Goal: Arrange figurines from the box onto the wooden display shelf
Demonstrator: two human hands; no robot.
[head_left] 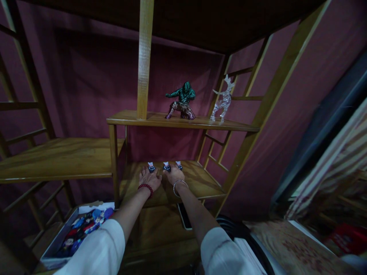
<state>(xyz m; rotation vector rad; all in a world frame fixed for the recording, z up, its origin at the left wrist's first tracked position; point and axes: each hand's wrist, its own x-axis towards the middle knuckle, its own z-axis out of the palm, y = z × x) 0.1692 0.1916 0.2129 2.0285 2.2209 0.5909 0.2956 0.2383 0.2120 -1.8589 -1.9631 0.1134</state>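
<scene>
Three small dark figurines with white tops stand in a row on the lower shelf: a left figurine (pixel 151 167), a middle figurine (pixel 166 166) and a right figurine (pixel 179 165). My left hand (pixel 150 179), with a red bead bracelet, lies palm down just in front of the left figurine, its fingers spread about the base. Thumb and forefinger of my right hand (pixel 174 175), which wears a pale bracelet, close on the middle figurine. That hand partly covers the right figurine's base.
On the shelf above stand a green and purple crouching figure (pixel 183 101) and a clear deer figurine (pixel 223 100). A box (pixel 48 244) of colourful items sits at lower left. A phone (pixel 185 217) lies below my right forearm. Wooden posts (pixel 145 61) frame the shelves.
</scene>
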